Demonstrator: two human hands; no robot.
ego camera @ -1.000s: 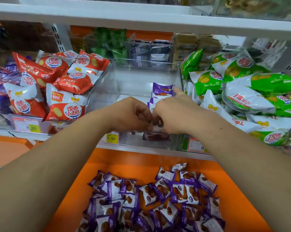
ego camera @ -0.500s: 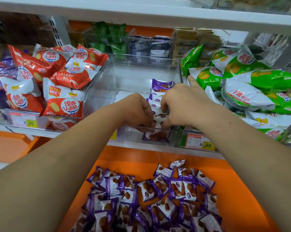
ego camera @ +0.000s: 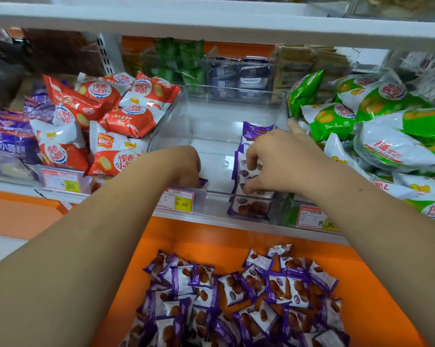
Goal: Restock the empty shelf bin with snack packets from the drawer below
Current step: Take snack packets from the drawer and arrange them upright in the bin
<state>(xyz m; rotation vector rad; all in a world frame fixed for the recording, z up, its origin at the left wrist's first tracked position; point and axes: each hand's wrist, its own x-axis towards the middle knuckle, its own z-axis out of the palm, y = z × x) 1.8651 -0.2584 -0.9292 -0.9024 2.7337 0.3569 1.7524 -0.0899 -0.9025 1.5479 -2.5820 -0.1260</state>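
A clear plastic shelf bin (ego camera: 176, 126) sits at the middle of the shelf. A row of purple-and-white snack packets (ego camera: 255, 132) stands along its right side. My right hand (ego camera: 274, 159) is inside the bin, its curled fingers pinching the front packets of that row. My left hand (ego camera: 186, 169) is at the bin's front left, fingers curled round a purple packet (ego camera: 203, 182) whose edge pokes out. Below, the orange drawer (ego camera: 376, 291) holds a heap of the same purple packets (ego camera: 236, 296).
Red and white snack bags (ego camera: 106, 121) fill the bin on the left; green and white bags (ego camera: 386, 131) fill the one on the right. Yellow price tags (ego camera: 182, 202) hang on the shelf edge. A white shelf board (ego camera: 211, 18) runs overhead.
My hands have parted: the left one moved to the bin's front left with a packet, while the right one stays on the row at the right.
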